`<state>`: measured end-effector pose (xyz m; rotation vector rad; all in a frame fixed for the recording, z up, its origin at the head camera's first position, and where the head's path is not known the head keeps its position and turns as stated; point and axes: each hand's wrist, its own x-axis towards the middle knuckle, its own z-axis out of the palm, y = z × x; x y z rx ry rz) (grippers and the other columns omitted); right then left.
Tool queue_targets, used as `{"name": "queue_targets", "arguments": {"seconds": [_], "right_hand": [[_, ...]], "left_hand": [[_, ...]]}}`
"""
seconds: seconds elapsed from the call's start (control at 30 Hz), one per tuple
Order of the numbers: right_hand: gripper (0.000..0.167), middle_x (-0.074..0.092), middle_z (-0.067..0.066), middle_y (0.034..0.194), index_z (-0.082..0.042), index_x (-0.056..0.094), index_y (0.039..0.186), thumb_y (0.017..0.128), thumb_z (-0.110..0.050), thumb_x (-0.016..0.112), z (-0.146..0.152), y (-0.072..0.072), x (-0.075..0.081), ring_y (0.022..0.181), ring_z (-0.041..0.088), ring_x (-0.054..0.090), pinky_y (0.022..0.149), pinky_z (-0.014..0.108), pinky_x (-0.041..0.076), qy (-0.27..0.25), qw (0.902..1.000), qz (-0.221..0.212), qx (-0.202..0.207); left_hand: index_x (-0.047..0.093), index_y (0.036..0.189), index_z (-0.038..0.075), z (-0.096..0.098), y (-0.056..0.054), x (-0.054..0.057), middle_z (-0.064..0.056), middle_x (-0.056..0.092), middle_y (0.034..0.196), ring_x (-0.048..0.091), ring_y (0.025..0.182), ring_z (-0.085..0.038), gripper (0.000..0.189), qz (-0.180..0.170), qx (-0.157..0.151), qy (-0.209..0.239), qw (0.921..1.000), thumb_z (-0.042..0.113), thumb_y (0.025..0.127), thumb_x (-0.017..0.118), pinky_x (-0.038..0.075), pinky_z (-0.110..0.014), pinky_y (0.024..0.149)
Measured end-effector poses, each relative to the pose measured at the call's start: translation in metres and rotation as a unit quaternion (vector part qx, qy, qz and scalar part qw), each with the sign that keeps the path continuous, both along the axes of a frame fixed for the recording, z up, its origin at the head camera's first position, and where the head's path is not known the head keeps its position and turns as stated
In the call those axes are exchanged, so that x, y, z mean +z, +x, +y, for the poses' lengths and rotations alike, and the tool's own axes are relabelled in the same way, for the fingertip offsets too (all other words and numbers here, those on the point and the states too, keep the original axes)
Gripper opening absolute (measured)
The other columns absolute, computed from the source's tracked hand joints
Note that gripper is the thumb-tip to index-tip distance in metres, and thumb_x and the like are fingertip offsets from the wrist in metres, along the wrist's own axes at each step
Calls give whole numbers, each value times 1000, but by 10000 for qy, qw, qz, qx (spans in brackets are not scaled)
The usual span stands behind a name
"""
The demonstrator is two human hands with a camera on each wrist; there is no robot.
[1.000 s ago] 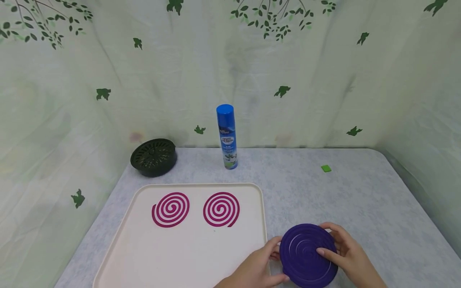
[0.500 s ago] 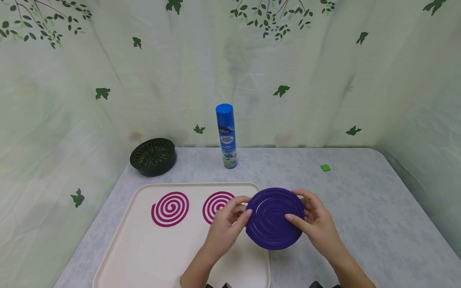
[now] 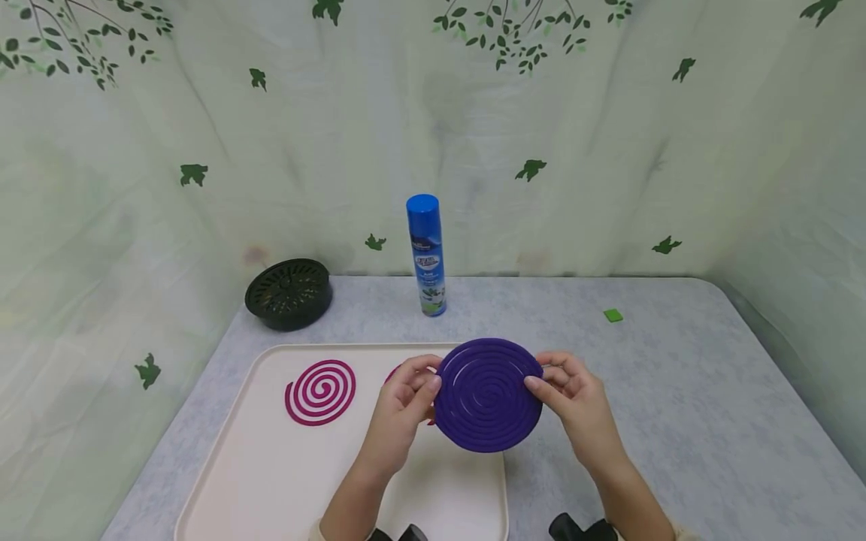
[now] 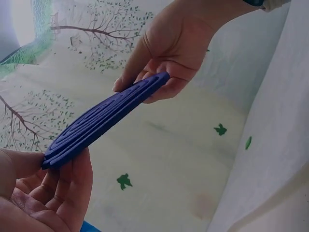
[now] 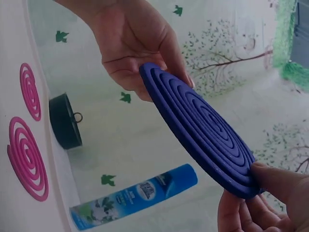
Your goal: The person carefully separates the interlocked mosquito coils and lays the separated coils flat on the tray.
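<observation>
A purple-blue disc of tightly nested mosquito coil [image 3: 488,395] is raised over the right side of the white tray [image 3: 298,481], its spiral face tilted up. My left hand [image 3: 401,412] pinches its left edge, thumb on top and fingers beneath. At the opposite edge my right hand [image 3: 576,406] grips it the same way, as the left wrist view also shows from the side. On the tray lies a pink spiral coil [image 3: 323,390]. A second pink coil [image 5: 28,155] shows whole in the right wrist view; my left hand and the disc mostly cover it in the head view.
A dark round tin with a slotted lid [image 3: 289,294] stands at the table's back left. A blue spray can [image 3: 427,259] stands upright at the back middle. One small green square [image 3: 613,315] lies on the grey table [image 3: 710,391] at the right. Leaf-printed curtains surround the table.
Both hands have lifted the purple-blue coil disc from the tray's right side and carried it up and leftward over the tray. The second pink coil has become mostly hidden in the head view.
</observation>
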<state>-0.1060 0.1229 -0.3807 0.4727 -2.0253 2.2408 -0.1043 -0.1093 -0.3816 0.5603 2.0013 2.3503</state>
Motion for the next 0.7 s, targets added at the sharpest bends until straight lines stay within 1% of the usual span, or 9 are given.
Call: {"name": "queue_targets", "arguments": {"seconds": [0.07,0.17,0.27,0.33,0.4,0.5,0.6,0.63,0.7], "right_hand": [[17,63,4,77,9,51,96,84,1,60,-1,-1,-1,69,13,60,66,25,51,-40,9996,-268,-110],[14,61,3,71,8,53,84,81,-1,64,-2,-2,-2,63,12,59,60,27,52,35,9979,-568,-297],[17,61,3,68,8,53,82,80,-3,66,-3,-3,-2,60,12,58,57,28,52,27,9962,-734,-473],[20,60,4,67,9,53,81,79,-4,68,-4,-2,-3,58,12,58,55,28,52,30,9955,-747,-582],[20,60,5,67,9,54,81,78,-4,68,-4,-1,-3,56,14,57,54,29,52,162,9959,-574,-684],[14,60,5,69,4,57,79,77,-3,69,-5,1,-5,55,15,57,50,28,51,645,9938,47,-901],[11,60,3,70,-3,59,78,75,-2,70,-6,3,-6,56,15,56,48,27,50,1143,9840,718,-1167],[12,60,3,70,-5,59,78,75,-1,70,-6,3,-6,57,14,56,48,26,49,1237,9809,855,-1232],[13,59,1,69,-7,59,78,74,0,71,-7,4,-7,57,13,56,48,25,49,1343,9767,995,-1343]], "left_hand": [[46,114,-3,-1,0,1,-4,59,83,57,65,-12,25,-28,25,70,10000,10,93,48,49,-23,56],[45,115,-4,-2,-1,1,-4,60,84,59,67,-13,26,-57,21,161,9999,10,94,47,51,-25,58],[45,115,-5,-3,-2,1,-3,59,84,59,67,-12,26,-115,9,177,9998,9,94,47,51,-24,57],[45,115,-4,-3,-2,0,-3,59,83,59,66,-12,26,-204,25,156,9997,10,94,47,50,-24,56],[46,114,-3,-3,-2,0,-4,58,81,57,65,-12,26,-370,85,148,9992,11,93,48,49,-23,54],[48,113,-2,-3,-2,0,-4,57,80,56,64,-13,25,-671,201,147,9974,13,93,50,48,-23,53],[49,111,-2,-3,-3,1,-5,57,80,54,65,-13,25,-924,280,166,9952,13,92,51,47,-24,53],[49,112,-2,-3,-3,1,-5,57,80,54,65,-13,25,-981,276,174,9946,13,92,51,48,-24,53],[50,112,-3,-4,-3,1,-5,58,80,55,66,-14,26,-1056,251,163,9940,13,92,51,48,-24,53]]}}
